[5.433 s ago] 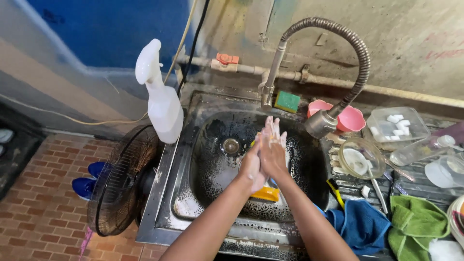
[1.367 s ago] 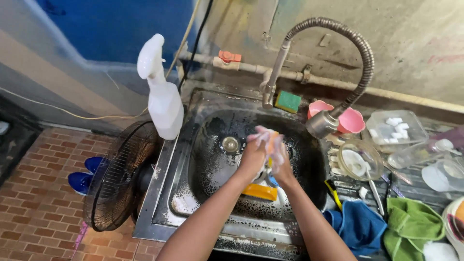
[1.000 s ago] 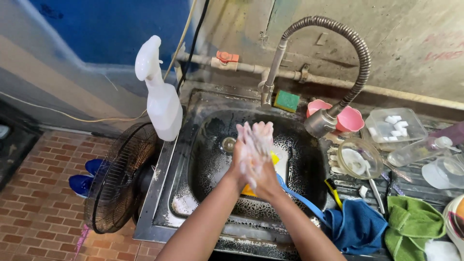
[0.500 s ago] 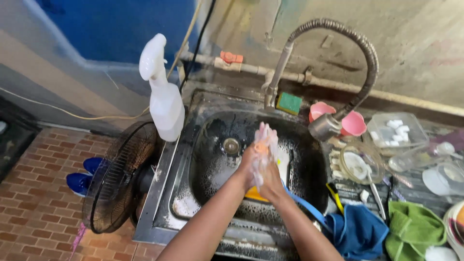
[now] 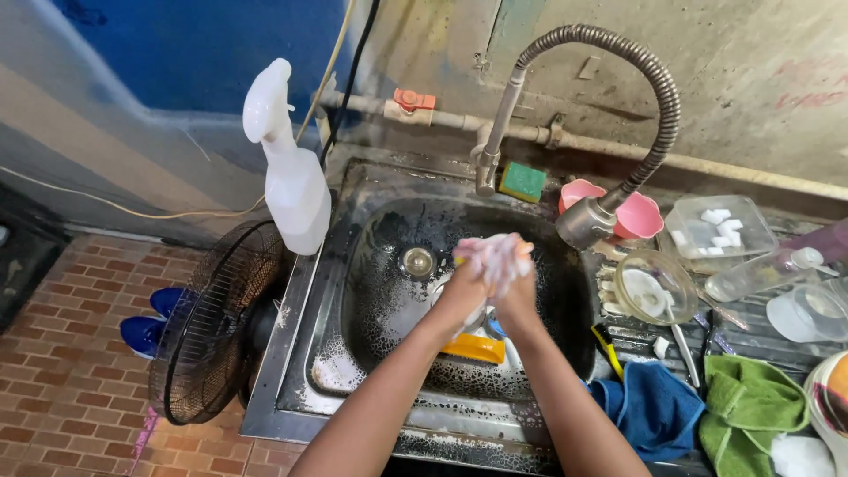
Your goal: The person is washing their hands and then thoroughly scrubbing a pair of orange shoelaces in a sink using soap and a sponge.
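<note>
My left hand (image 5: 468,283) and right hand (image 5: 515,281) press together, coated in white foamy lather, above the blackened metal sink (image 5: 371,291). An orange sponge (image 5: 474,348) lies at six o'clock beneath them; the coiled steel faucet (image 5: 590,221) hangs at two.

Stainless steel sink (image 5: 353,265), dull and blackened, speckled with white suds; a ribbed metal spring faucet (image 5: 618,62), grey and matt; both hands, left hand (image 5: 468,283) and right hand (image 5: 512,283), wet and coated in white foam; a smooth white plastic spray bottle (image 5: 291,177); glossy pink plastic cups (image 5: 640,212); a clear glass bowl (image 5: 654,287); soft blue cloth (image 5: 658,411) and green cloth (image 5: 751,411); rough red brick floor (image 5: 62,389).
</note>
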